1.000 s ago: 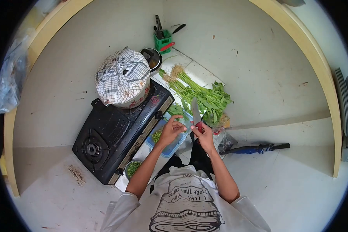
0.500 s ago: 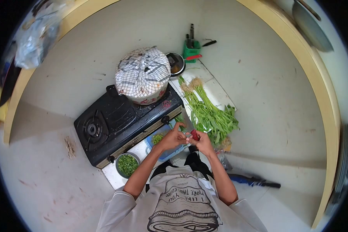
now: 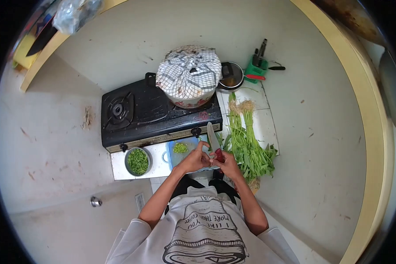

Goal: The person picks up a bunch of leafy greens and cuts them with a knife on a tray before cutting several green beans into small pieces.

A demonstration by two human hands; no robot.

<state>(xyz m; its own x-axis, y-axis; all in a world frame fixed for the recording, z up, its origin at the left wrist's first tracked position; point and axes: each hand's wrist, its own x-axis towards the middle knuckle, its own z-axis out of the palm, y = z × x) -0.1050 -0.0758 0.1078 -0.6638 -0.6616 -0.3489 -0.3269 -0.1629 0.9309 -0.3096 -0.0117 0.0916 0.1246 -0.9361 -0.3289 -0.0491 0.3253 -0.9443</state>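
Stove [image 3: 138,115], covered pot [image 3: 188,77] block far side; greens [image 3: 253,152] block right; narrow gap between bowl [image 3: 150,163] and board [image 3: 170,152].

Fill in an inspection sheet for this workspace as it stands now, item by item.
Surface: white tiled counter, bare in places.
Work items: knife raised, blade pointing away from the person; chopped greens on a blue board; more in a round bowl; leafy bunch to the right, roots away.
Clutter: stove bearing a cloth-covered pot; lidded pan and green basket behind the bunch.
Hands: right hand grips the red handle; left hand curled close by, contents unclear.
Cables: nothing seen.
Surroundings: pale walls with dark marks.
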